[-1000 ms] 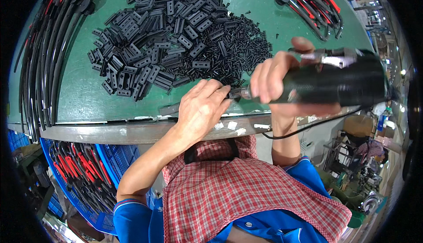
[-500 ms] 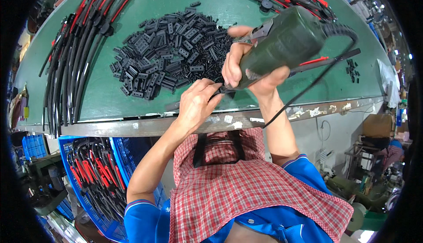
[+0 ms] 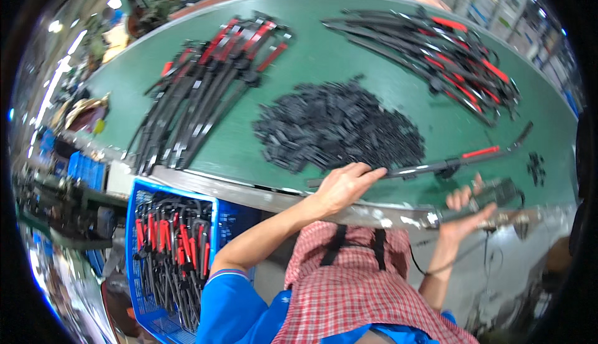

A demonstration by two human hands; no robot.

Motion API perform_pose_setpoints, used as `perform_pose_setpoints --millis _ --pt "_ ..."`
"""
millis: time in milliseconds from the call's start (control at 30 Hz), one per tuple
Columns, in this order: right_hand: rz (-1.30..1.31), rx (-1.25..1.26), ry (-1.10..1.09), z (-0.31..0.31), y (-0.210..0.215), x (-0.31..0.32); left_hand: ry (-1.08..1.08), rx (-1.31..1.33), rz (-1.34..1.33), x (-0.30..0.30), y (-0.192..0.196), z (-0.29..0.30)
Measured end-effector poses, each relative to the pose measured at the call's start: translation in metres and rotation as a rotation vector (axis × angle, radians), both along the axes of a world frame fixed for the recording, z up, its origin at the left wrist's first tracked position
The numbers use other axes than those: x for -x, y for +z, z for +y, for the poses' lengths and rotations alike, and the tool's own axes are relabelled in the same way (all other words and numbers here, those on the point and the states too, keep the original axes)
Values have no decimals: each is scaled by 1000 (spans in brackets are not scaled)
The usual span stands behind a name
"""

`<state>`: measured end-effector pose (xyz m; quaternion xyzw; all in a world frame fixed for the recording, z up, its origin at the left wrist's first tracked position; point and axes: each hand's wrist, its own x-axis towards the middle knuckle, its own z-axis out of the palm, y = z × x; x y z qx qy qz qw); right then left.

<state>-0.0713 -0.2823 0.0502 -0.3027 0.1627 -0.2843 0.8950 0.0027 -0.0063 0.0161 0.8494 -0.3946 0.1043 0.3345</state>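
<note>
My left hand is closed around a long black windshield wiper with a red piece near its right end. The wiper lies along the near side of the table, just in front of a heap of small black plastic parts. At the right, by the table's front edge, my right hand grips a dark green power screwdriver. The tool is tipped sideways, apart from the wiper, its cord hanging below. Motion blurs its tip.
Black wipers with red pieces lie bunched at the table's left and far right. A few small black pieces sit near the right end. Below the left edge stands a blue crate full of wipers.
My right hand has drawn the screwdriver away from the wiper, to the right and lower. My left hand still holds the wiper. The whole view has swung.
</note>
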Motion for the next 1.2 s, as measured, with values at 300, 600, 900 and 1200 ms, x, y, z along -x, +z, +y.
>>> perform_pose_setpoints --millis 300,600,900,1200 --pt "-61 4 -53 -77 -38 24 877 92 -10 -109 70 250" --pt "-245 -98 25 -91 -57 11 1186 -730 337 -151 58 446" --pt "-229 -246 85 -99 -57 15 228 -283 -38 -377 56 36" --pt "-143 -319 18 -94 -43 9 91 -773 -259 -442 32 -65"
